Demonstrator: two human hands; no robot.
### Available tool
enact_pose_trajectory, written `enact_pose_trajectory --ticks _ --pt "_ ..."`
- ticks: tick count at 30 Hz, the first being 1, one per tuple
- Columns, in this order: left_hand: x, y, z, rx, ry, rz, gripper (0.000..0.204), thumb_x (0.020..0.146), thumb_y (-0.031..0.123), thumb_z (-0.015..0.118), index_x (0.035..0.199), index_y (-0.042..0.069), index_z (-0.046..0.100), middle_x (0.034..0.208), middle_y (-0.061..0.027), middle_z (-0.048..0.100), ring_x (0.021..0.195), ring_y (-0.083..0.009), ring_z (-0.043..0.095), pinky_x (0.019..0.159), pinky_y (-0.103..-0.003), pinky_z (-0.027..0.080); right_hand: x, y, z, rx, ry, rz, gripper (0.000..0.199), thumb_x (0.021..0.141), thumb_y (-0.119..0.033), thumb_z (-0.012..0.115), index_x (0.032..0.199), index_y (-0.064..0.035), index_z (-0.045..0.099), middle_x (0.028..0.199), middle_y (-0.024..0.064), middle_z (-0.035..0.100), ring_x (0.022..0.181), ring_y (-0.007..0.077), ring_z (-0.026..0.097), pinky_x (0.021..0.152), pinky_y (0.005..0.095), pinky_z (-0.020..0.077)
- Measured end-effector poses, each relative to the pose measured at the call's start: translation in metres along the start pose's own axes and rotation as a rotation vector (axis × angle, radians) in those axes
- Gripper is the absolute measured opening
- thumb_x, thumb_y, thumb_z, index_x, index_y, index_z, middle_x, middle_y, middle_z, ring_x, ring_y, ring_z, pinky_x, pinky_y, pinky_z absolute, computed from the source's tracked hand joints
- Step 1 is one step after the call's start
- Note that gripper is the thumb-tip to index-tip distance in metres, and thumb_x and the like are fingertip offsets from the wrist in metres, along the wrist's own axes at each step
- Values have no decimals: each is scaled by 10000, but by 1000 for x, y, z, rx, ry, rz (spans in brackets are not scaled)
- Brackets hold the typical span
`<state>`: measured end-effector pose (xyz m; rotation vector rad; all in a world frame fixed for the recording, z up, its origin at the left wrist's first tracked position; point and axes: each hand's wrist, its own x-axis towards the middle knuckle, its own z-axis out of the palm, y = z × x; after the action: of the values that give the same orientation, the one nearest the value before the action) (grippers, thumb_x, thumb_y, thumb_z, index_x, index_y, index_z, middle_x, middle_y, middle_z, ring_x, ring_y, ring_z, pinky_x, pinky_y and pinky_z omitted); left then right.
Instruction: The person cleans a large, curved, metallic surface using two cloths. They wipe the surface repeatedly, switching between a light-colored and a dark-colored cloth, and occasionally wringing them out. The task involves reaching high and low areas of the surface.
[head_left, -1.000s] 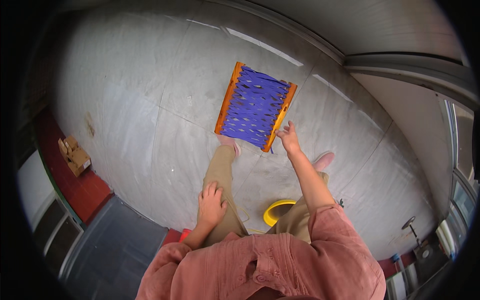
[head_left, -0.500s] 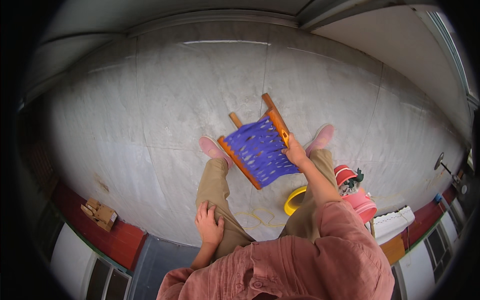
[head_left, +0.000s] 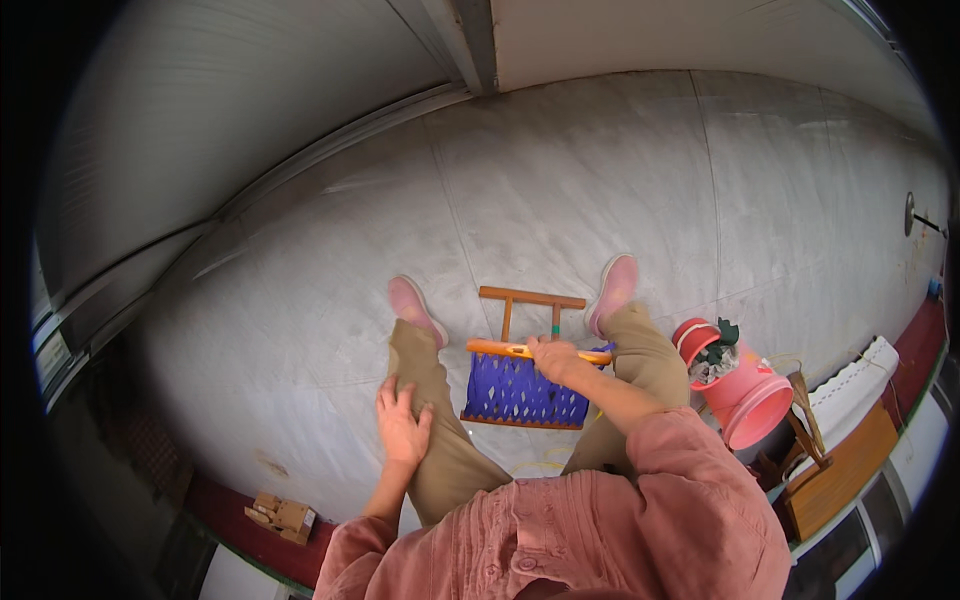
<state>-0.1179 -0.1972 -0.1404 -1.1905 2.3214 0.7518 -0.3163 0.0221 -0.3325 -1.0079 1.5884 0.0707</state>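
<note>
A small wooden folding stool with a purple woven cord seat is between my lower legs. Its legs and crossbar point away from me. My right hand is closed around the orange-brown seat rail, near the rail's middle. A yellow patch shows on the rail just left of my fingers; I cannot make out what it is. My left hand lies on my left thigh, fingers spread, holding nothing. Part of the seat's right side is hidden by my right forearm.
To my right stand a red bucket and a pink bucket, with grey and dark green stuff between them. Beyond them are a white cloth and a wooden board. A cardboard box sits at the lower left.
The stool has turned from a slant to nearly level and come nearer, its legs now pointing away. My right hand keeps hold; my left stays on my thigh. The view has swung round.
</note>
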Motion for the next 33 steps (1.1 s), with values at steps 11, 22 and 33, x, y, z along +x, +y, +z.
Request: enact_pose_trajectory --ticks 11,22,33 --pt "157 -2 -6 -69 276 97 419 844 245 676 1208 47 614 1373 -142 526 1253 -361 472 1046 -447 421 -17 24 3 80 5 -252 575 891 -237 672 1363 -68 391 1212 180 560 1141 364 600 874 481 528" --pt "214 4 58 58 465 277 404 932 310 600 1258 72 618 1318 -96 580 1193 -336 531 1008 -439 429 18 10 -47 -315 36 -199 333 768 -275 781 1029 -79 714 1210 76 655 1079 265 631 863 435 504" --pt "228 -33 49 14 533 265 564 968 372 564 1356 -36 530 1360 -234 524 1243 -377 516 1046 -443 410 -217 211 22 504 2175 287 238 857 -10 616 1091 -52 627 1112 101 627 960 298 643 798 351 535"
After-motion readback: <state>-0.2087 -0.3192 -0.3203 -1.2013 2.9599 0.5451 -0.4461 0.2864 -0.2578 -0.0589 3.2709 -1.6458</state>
